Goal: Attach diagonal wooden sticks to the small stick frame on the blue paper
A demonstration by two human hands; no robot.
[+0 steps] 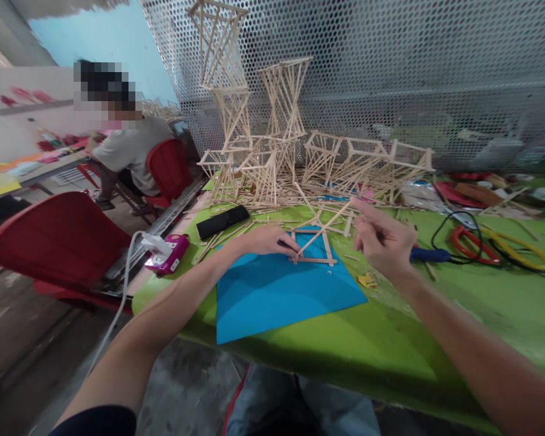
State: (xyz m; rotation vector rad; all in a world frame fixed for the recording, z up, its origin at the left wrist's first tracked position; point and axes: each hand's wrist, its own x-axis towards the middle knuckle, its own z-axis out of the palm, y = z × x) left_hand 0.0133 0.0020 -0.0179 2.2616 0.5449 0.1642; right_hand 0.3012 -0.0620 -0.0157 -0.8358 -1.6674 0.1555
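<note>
A square frame of thin wooden sticks (317, 261) lies on a blue sheet (277, 297) in front of me. My left hand (270, 240) is closed on its near left corner, the fingertips pinching the sticks there. In my right hand (384, 239), raised to the right of the frame, one end of a wooden stick (326, 227) is pinched between the fingers. That stick slants down to the left, its lower end at the corner by my left fingertips. Whether it is attached there I cannot tell.
Towers of wooden sticks (277, 103) stand at the back before a perforated metal screen (367, 66). A black case (223, 222) and purple power strip (168, 254) lie left. A blue-handled tool (431, 255) and cables (522, 248) lie right. A seated person (134, 148) is beyond red chairs (68, 242).
</note>
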